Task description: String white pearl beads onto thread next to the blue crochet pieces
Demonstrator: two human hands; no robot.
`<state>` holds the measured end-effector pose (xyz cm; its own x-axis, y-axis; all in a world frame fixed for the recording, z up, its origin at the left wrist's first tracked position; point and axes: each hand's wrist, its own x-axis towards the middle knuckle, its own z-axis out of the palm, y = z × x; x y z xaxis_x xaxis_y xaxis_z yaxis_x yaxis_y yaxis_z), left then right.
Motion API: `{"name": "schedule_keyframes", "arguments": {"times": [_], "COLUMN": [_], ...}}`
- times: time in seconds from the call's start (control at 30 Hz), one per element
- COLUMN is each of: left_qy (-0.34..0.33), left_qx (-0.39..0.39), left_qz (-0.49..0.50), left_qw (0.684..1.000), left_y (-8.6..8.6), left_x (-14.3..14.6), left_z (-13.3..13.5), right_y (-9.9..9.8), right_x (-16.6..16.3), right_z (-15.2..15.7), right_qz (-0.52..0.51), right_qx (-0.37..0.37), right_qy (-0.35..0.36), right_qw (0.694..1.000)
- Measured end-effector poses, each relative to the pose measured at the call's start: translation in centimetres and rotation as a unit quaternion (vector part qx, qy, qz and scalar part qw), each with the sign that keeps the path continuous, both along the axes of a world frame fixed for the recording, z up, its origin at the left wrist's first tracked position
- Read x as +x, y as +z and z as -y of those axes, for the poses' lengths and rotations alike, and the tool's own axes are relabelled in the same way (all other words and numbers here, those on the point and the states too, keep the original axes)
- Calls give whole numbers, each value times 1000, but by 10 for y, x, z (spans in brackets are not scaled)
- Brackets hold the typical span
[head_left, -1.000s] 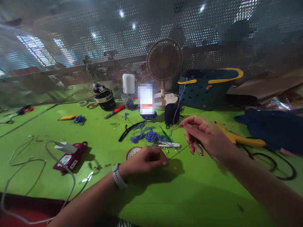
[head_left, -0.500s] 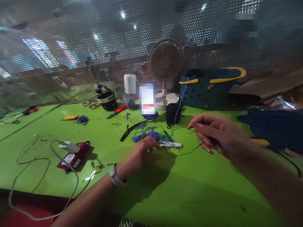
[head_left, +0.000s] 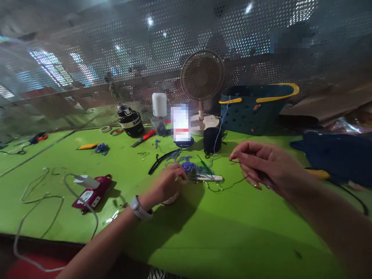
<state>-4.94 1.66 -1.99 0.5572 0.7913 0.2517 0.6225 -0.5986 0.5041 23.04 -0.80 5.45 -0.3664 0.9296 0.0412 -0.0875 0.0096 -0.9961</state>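
Observation:
My right hand (head_left: 261, 164) pinches a thin dark line between thumb and index finger, either a needle or a thread end. From beneath this hand a dark thread (head_left: 232, 187) droops leftward to several small shiny beads (head_left: 207, 185) on the table. My left hand (head_left: 170, 180) is closed, thumb and fingertips together over the table; whatever they hold is too small to make out. Partly hidden under that hand is a round, beaded-looking thing (head_left: 171, 198). Just beyond lie a white-handled tool (head_left: 211, 178), a green crochet hook (head_left: 205, 165) and tangled blue yarn (head_left: 188, 166).
Behind stand a phone (head_left: 180, 122), a fan (head_left: 202, 73), a dark yarn ball (head_left: 212, 140) and a teal basket (head_left: 252, 112). At left sit a purple power strip (head_left: 94, 192) with a white cable (head_left: 20, 228) and a yellow cutter (head_left: 88, 146). Navy cloth (head_left: 334, 157) lies right.
My left hand has drawn back slightly to the left, away from the white-handled tool, uncovering part of the round beaded thing. My right hand stays nearly in place, still pinching.

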Motion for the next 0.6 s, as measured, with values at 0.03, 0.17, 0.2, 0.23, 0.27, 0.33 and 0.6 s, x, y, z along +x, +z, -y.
{"name": "schedule_keyframes", "arguments": {"times": [0.03, 0.17, 0.2, 0.23, 0.27, 0.33, 0.6], "left_qy": [-11, -1, 8, 13, 13, 8, 9], "left_qx": [-4, -56, -74, -96, -119, -143, 45], "left_qz": [32, 114, 130, 148, 165, 173, -39], "left_qw": [999, 992, 989, 984, 979, 975, 998], "left_y": [3, 25, 31, 36, 41, 47, 29], "left_x": [0, 2, 4, 6, 8, 12, 7], "left_z": [1, 6, 7, 8, 10, 13, 11], "right_y": [1, 3, 3, 3, 3, 2, 3], "right_x": [0, -4, -5, -6, -7, -8, -9], "right_z": [0, 1, 1, 2, 2, 2, 1], "right_qz": [1, 29, 35, 37, 37, 35, 50], "right_qx": [1, -2, -4, -6, -8, -11, -6], "right_qy": [0, -5, -4, -3, -2, 1, 15], "right_qw": [1000, 1000, 999, 999, 999, 999, 999]}}
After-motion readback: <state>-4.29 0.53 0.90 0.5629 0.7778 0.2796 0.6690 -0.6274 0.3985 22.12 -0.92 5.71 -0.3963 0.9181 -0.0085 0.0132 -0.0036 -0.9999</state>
